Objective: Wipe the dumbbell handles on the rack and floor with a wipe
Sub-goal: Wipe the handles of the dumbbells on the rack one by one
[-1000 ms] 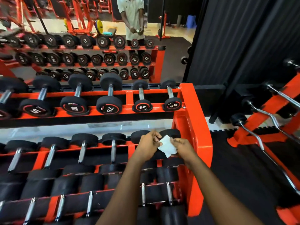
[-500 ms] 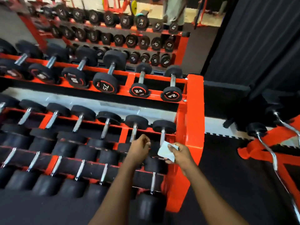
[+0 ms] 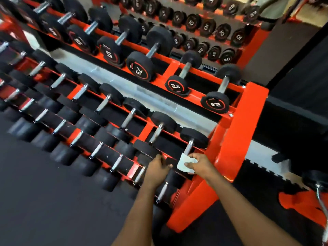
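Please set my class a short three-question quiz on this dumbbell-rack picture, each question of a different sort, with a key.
1. Multiple choice: which of the hands holds the wipe? A. left B. right C. both
2. True or false: the wipe is on a handle in the top tier of the rack.
3. Fill in: the two rightmost top-tier dumbbells are marked ___.

Key
1. B, the right hand.
2. False: it is on the handle of the rightmost dumbbell one tier lower.
3. 2.5
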Motion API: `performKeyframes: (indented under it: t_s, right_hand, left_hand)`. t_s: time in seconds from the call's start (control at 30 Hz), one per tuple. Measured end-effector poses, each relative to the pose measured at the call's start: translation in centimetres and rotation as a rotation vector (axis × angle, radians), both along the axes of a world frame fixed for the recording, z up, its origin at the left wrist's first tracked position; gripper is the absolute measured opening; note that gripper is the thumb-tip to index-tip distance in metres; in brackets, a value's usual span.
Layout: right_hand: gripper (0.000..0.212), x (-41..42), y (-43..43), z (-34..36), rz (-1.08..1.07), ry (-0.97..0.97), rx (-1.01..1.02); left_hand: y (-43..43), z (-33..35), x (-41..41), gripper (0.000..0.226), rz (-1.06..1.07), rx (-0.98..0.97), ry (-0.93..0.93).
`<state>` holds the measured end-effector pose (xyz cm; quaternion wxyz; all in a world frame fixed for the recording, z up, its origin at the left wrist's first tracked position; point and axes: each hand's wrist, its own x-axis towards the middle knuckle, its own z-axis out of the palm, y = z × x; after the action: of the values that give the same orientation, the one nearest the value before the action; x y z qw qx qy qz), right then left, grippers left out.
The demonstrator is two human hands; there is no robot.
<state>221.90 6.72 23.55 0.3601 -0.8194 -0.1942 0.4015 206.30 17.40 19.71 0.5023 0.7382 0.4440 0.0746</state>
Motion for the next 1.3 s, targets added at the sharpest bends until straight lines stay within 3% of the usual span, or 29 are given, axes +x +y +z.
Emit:
performKeyframes:
  t_s: [0.1,0.3,0.4,0.47,0.53,0.63,0.73,0.83,1.0,1.2,1.3]
  right_hand:
    - [0.031,2.5,2.0,-1.1,0.128,-0.180,-0.057]
    - [0.023,6.8,6.9,-3.7,0.529,-0.419,-0.200]
    - [0.030,8.4,9.7,-6.7,0.825,-0.501,-0.265]
    - [0.035,8.8,11.0,-9.0,1.075,-0.619,-0.343]
    - [0.034,9.0,10.9,-11.1,1.293,-0.729,-0.394]
    - [0.027,9.6,9.3,-13.5,1.684,-0.814,-0.345]
    - [0.048,10.9,8.0,-14.5,1.932,-0.937,-0.306]
    - [0.066,11.4,7.4,-14.5,1.971,-0.998,-0.391]
    - [0.032,10.0,8.5,-14.5,1.910,-1.023,-0.220]
    - [0.033,11.7,10.5,-13.0,1.680,-1.211,-0.462]
    - [0.032,10.1,9.8,-13.1,1.671,-1.160,-0.442]
  left_hand:
    - [0.0,-1.9,1.9,0.039,0.024,-0.035,0.040]
    - [-1.1,-6.3,5.2,0.080,0.134,-0.117,0.142]
    - [-2.2,-8.1,7.3,0.135,0.142,-0.215,0.234]
    - [-3.5,-9.5,8.7,0.156,0.159,-0.260,0.273]
    - [-4.8,-10.2,9.9,0.165,0.212,-0.225,0.306]
    - [-5.8,-10.7,10.9,0.157,0.292,-0.103,0.391]
    - [-6.1,-10.6,11.1,0.152,0.326,-0.083,0.412]
    - [-6.4,-10.9,11.2,0.153,0.336,-0.081,0.421]
    - [-6.5,-11.2,11.3,0.160,0.341,-0.098,0.467]
    - [-6.3,-10.2,11.4,0.159,0.353,-0.141,0.475]
    - [-6.2,-10.3,11.4,0.159,0.349,-0.140,0.471]
